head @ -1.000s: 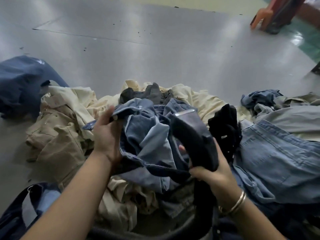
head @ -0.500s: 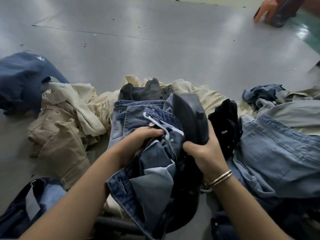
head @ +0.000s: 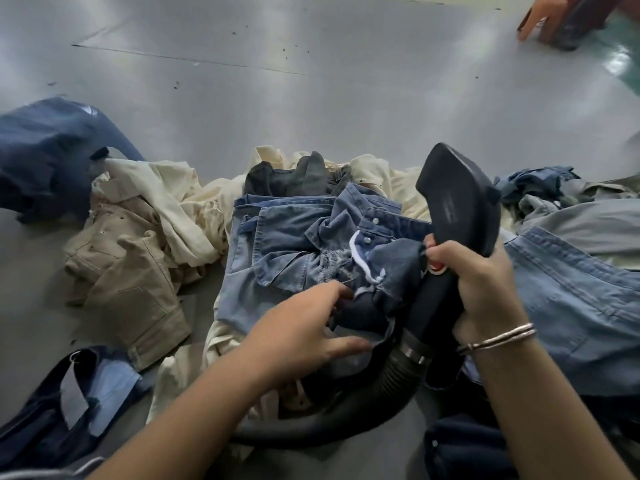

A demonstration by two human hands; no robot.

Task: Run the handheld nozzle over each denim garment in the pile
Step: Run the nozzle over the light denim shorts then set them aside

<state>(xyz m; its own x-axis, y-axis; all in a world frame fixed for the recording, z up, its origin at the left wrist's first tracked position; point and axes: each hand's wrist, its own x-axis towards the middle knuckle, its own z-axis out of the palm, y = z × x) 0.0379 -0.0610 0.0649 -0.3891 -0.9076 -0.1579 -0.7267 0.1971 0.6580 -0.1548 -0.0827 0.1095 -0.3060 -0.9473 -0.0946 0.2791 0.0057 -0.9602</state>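
Head view: right hand (head: 485,289) wraps fingers round nozzle (head: 457,206) handle, head tilted up, off cloth. Left hand (head: 304,330) spread loose, fingertips pressing blue jeans (head: 277,244) at pile centre on floor (head: 311,98). Judging progress: mid-garment; cream, tan, navy pieces around look still pending.

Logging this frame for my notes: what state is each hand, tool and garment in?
Nozzle: raised off the pile, tilted.
Right hand: grips the nozzle's handle.
Left hand: fingers spread on the blue jeans.
Blue jeans: crumpled, unbuttoned.
Hose: attached, curving underneath.
Khaki trousers: crumpled, untouched.
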